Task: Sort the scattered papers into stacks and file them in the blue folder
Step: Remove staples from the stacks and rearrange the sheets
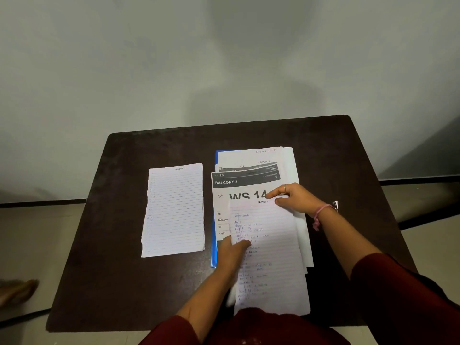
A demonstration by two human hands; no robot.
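Head view: both hands, left hand (232, 250) and right hand (293, 197), on lined sheet (271, 257).

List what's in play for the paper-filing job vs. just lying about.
In play:
- handwritten lined sheet, pinched by left hand and right hand
- printed "BALCONY 2" sheet on the pile
- blue folder under the pile
- separate lined sheet, lying left

Lying about:
- dark table
- pink wristband

The printed sheet (245, 185) reads "BALCONY 2", "2B", "WS 14", "1 of 1". The handwritten lined page (270, 257) is headed "SECTION 1", as is the lined page (174, 210) lying apart.
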